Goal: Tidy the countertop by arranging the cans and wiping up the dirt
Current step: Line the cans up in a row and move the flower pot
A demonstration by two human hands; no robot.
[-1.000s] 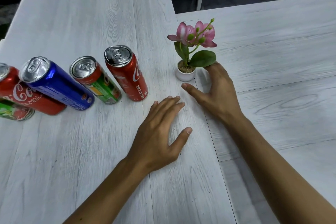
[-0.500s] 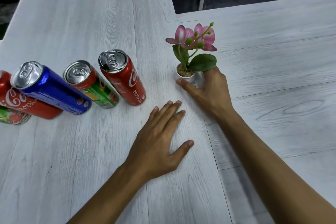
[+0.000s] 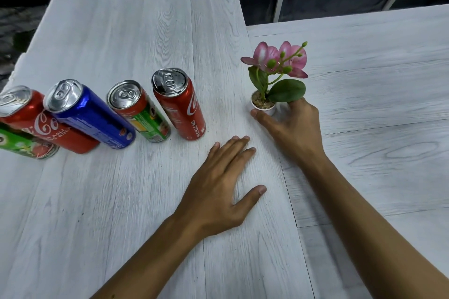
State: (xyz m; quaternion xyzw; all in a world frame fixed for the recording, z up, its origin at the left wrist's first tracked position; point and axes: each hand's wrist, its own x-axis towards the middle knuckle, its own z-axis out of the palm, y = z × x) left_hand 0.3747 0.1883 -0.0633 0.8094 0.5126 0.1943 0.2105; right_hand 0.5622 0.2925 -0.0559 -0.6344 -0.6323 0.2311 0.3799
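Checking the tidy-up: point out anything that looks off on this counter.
Little stands out. Five cans stand upright in a row. Small dark specks still dot the counter. The right hand grips the flower pot.

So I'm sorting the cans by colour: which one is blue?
The blue can, second from the left in the row. It stands between a red cola can and a red-and-green can; no other can is blue.
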